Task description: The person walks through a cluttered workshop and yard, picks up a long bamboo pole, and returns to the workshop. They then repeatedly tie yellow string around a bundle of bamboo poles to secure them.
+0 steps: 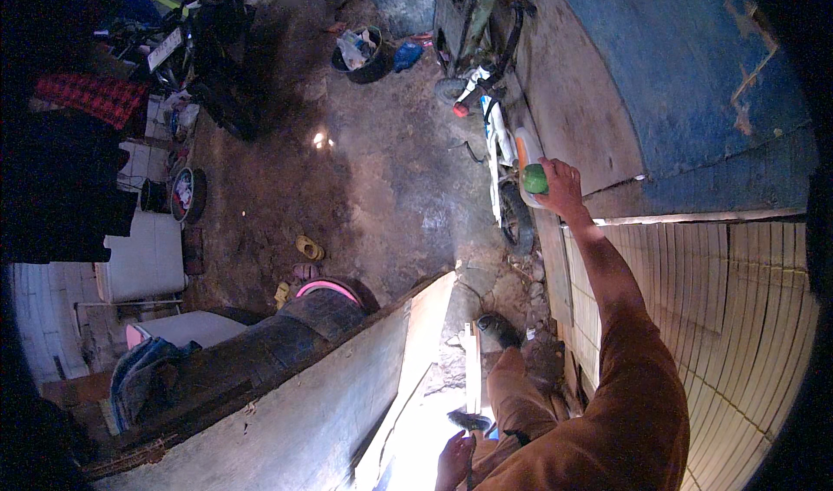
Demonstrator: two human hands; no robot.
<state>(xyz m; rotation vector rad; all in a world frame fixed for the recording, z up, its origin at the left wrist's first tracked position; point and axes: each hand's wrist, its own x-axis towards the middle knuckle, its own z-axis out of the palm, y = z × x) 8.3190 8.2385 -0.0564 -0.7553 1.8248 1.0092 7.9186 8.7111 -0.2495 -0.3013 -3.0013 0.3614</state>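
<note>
My right hand [564, 189] reaches forward along the right wall, its fingers wrapped round a rounded green thing [535, 179]. Right beside that shows a pale, see-through body with an orange patch [522, 148]; whether the two are one piece, such as a capped bottle, I cannot tell. Just past them leans a white bicycle [496, 135] with a dark wheel. Low in the picture, my left hand [453, 461] hangs near my leg, beside a thin dark cord or strap [471, 467]. Its fingers are partly hidden and washed out by glare.
A wooden half-wall [286, 422] runs along my left. Beyond it lie yellow sandals [310, 248] on the earth floor. A motorcycle [213, 57], a basin [184, 194] and a dark bucket [360, 62] stand farther off. Bamboo slats [711, 283] line my right.
</note>
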